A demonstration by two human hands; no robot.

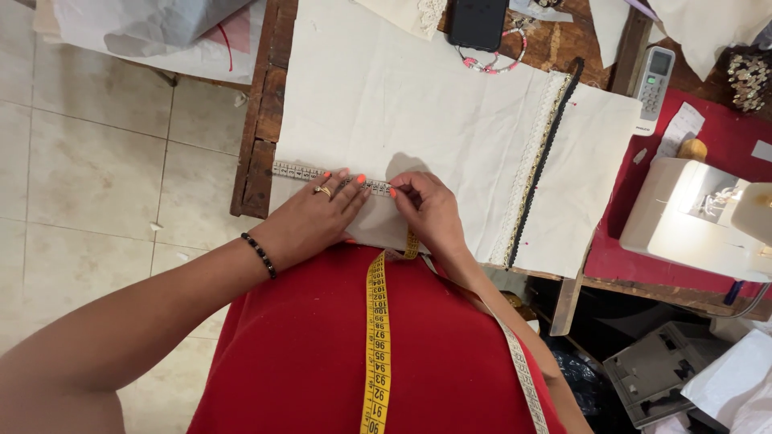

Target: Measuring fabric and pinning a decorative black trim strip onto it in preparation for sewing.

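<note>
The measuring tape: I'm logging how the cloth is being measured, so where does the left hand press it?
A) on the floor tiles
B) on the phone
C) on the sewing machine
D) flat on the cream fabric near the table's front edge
D: the left hand lies flat on the measuring tape, pinning it across the cream fabric beside the right hand.

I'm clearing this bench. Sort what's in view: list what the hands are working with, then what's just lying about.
In use:
left hand pressing the measuring tape flat
right hand pinching at the tape's end
cream fabric beneath them

Lying about:
phone
bead bracelet
remote control
sewing machine
lace-trimmed piece
</note>
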